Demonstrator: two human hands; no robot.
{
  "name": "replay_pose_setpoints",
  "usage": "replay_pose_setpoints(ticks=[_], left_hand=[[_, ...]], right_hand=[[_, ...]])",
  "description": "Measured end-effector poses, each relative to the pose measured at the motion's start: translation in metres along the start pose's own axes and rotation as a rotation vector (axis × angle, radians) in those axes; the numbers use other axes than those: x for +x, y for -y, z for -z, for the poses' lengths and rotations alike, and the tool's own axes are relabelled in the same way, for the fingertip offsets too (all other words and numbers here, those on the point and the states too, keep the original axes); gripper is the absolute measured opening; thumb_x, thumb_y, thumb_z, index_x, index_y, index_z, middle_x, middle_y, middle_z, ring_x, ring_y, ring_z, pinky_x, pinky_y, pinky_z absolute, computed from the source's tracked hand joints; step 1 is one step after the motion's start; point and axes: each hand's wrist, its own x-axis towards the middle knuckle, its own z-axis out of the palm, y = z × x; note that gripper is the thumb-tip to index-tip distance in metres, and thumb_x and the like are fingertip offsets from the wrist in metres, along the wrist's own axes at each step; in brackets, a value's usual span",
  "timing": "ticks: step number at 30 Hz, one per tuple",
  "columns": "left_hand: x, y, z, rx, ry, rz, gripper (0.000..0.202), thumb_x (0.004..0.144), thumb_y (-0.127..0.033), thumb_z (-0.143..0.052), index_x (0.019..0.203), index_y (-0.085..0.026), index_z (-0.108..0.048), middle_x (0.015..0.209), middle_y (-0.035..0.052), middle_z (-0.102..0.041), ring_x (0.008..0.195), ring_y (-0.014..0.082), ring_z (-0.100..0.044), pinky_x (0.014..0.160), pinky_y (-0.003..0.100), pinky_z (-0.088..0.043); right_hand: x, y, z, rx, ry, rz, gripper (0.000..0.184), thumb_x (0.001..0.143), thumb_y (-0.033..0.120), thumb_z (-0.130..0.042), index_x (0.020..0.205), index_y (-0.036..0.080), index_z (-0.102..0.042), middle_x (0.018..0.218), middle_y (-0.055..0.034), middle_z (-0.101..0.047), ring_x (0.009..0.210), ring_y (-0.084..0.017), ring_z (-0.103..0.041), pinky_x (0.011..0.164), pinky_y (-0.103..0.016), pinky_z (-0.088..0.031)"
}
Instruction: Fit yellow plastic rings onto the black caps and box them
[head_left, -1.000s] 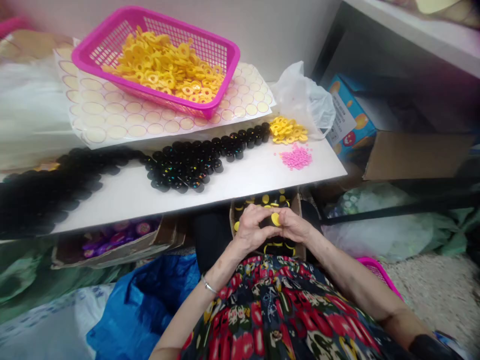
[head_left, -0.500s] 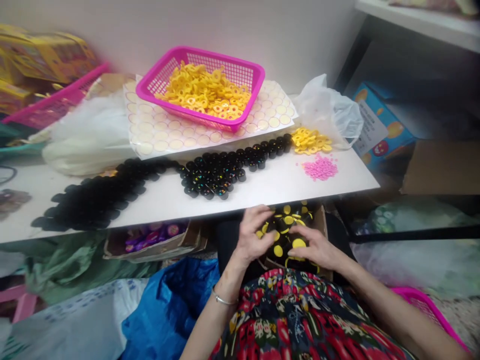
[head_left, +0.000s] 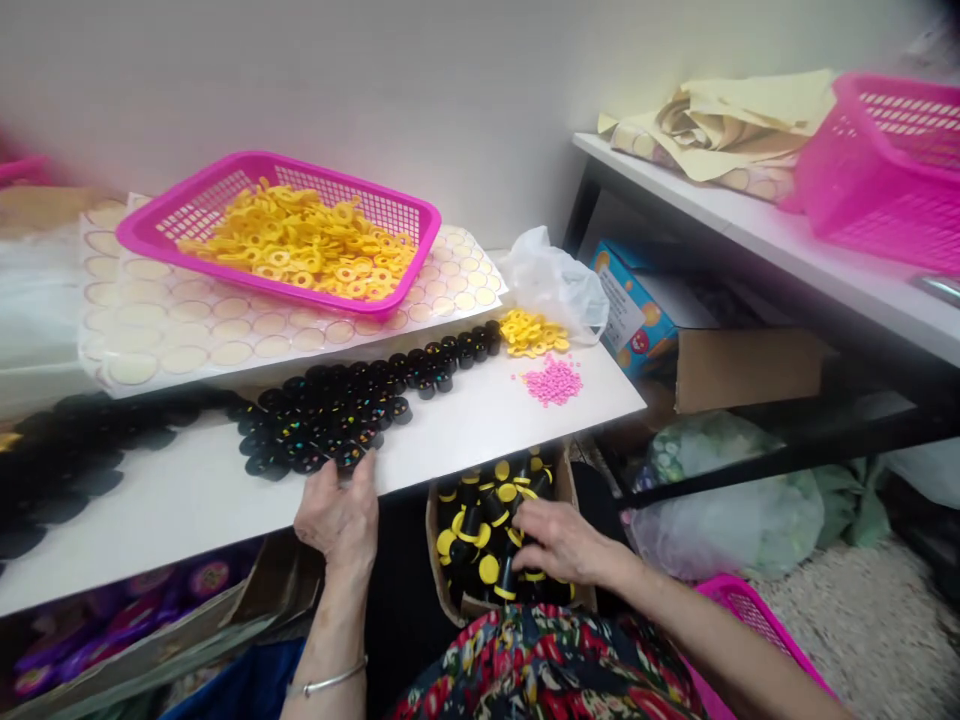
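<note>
My left hand rests at the front edge of the white table, fingers stretched toward a cluster of small black caps. It holds nothing that I can see. My right hand lies palm down in a cardboard box on my lap, on top of black pieces with yellow discs. Its fingers curl among those pieces; whether they grip one is hidden. A small heap of yellow rings and a heap of pink beads lie at the table's right end.
A pink basket of yellow rings stands on a sheet of round stickers at the back. A plastic bag lies by the wall. Another pink basket and crumpled paper sit on the right shelf. Boxes and bags crowd the floor.
My hands have parted. The left rose from the lap box to the table edge near the black caps. The right stayed down in the box. The view swung right.
</note>
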Motion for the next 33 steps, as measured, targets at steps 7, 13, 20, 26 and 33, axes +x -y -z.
replay_pose_setpoints(ticks=[7,13,20,26,33], left_hand=[[-0.02,-0.024,-0.003,-0.287,0.102,-0.082,0.03,0.069,-0.042,-0.065,0.085,-0.017,-0.065,0.068,-0.0014,-0.056,0.055,0.0108,-0.047,0.057,0.024,-0.039],[-0.045,-0.066,-0.019,-0.507,0.391,-0.353,0.018,0.075,-0.034,-0.061,0.083,-0.018,-0.063,0.071,-0.0008,-0.057,0.06,0.0103,-0.05,0.059,0.022,-0.04],[-0.038,-0.086,-0.05,-0.481,0.539,-0.404,0.017,0.073,-0.036,-0.062,0.078,-0.019,-0.063,0.066,-0.0015,-0.052,0.062,0.0113,-0.047,0.059,0.023,-0.037],[-0.035,-0.087,-0.056,-0.47,0.567,-0.376,0.021,0.072,-0.04,-0.064,0.079,-0.02,-0.063,0.067,-0.0017,-0.051,0.063,0.0111,-0.046,0.058,0.023,-0.035],[-0.037,-0.086,-0.053,-0.488,0.57,-0.397,0.02,0.074,-0.038,-0.063,0.081,-0.019,-0.062,0.071,-0.0008,-0.054,0.066,0.0116,-0.048,0.061,0.023,-0.037]], right_hand=[[0.05,-0.059,0.051,-0.111,-0.642,-0.409,0.018,0.084,0.015,-0.043,0.079,0.018,-0.059,0.082,-0.0042,-0.055,0.079,-0.015,-0.051,0.069,-0.025,-0.037],[0.071,-0.076,0.051,-0.265,-0.582,-0.576,0.023,0.085,0.021,-0.043,0.07,0.018,-0.06,0.078,-0.0032,-0.055,0.072,-0.014,-0.048,0.059,-0.025,-0.029],[0.075,-0.063,0.056,-0.335,-0.383,-0.42,0.023,0.087,0.018,-0.036,0.079,0.017,-0.058,0.08,-0.0051,-0.055,0.071,-0.016,-0.047,0.06,-0.026,-0.028],[0.094,-0.049,0.068,-0.16,-0.132,-0.372,0.02,0.083,0.02,-0.042,0.082,0.018,-0.062,0.081,-0.0055,-0.062,0.071,-0.016,-0.053,0.062,-0.025,-0.032],[0.107,-0.052,0.079,0.094,-0.206,-0.52,0.015,0.074,0.017,-0.05,0.072,0.015,-0.065,0.069,-0.0039,-0.063,0.069,-0.015,-0.055,0.063,-0.023,-0.037]])
